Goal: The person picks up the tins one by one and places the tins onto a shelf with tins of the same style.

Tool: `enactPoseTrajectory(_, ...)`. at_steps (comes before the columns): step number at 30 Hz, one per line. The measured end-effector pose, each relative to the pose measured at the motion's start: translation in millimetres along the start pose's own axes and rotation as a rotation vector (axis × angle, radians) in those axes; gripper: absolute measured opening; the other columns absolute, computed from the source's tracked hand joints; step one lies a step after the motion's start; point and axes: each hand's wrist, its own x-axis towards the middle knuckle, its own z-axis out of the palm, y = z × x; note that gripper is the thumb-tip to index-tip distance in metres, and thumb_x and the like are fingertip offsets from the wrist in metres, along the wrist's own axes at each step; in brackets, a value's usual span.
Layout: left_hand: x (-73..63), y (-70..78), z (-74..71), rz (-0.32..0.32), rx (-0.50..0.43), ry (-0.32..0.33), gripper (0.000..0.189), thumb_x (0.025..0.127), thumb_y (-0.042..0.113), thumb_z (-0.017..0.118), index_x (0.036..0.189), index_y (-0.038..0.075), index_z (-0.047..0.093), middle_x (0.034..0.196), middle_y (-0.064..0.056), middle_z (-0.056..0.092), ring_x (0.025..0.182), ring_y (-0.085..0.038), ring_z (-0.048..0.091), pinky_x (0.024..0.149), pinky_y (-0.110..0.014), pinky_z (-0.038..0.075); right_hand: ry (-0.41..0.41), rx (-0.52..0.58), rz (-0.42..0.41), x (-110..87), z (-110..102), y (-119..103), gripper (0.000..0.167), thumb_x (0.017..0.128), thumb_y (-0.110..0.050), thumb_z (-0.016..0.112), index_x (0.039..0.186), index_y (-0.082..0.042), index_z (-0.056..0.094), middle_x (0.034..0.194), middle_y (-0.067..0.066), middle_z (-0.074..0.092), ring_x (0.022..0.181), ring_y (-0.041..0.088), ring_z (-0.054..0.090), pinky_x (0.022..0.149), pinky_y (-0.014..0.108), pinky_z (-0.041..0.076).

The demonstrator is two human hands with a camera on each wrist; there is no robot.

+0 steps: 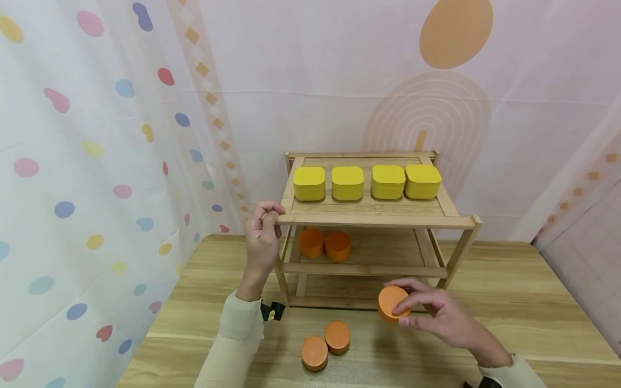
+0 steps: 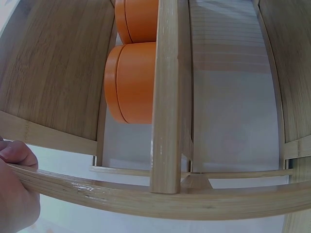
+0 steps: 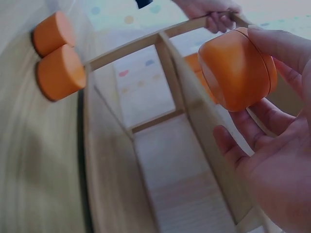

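Note:
My left hand [image 1: 263,237] grips the front left corner of the top tier of a wooden three-tier rack [image 1: 373,220]; its fingers curl round the rail [image 2: 87,191]. In front of the rack's right half, my right hand [image 1: 441,315] holds a small orange lidded tin [image 1: 392,302] between thumb and fingers, off the table. On the middle tier, at the left, two orange tins [image 1: 310,243] stand side by side. Two more orange tins [image 1: 337,337] stand on the table before the rack, touching or nearly so.
Several yellow rounded-square boxes [image 1: 347,183] stand in a row on the top tier. The rack sits on a wood-grain table [image 1: 509,302]. Behind and to the left hangs a patterned curtain [image 1: 301,64].

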Motion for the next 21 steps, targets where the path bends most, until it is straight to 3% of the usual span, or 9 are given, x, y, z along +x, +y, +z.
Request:
enactPoseTrajectory(13,0.7,0.3,-0.2,0.012,-0.001,0.001,0.021,0.099,0.005,0.04,0.091,-0.007,0.056,0.057,0.001,0.04,0.049,-0.01,0.037,0.047,-0.021,0.034,-0.014,-0.077,-0.046,30.2,-5,-14,0.038,0.085,0.016,0.063,0.11,-0.01,0.072,0.139,0.018,0.05,0.12,0.017,0.056,0.093,0.026,0.05)
enactPoseTrajectory(21,-0.1,1.1,-0.6,0.005,0.009,0.001,0.022,0.099,0.005,0.04,0.091,-0.007,0.056,0.057,0.002,0.041,0.048,-0.01,0.037,0.046,-0.021,0.033,0.007,-0.147,-0.012,44.8,-7,-18,0.032,0.086,0.011,0.066,0.107,-0.012,0.073,0.138,0.018,0.052,0.121,0.016,0.057,0.093,0.025,0.049)
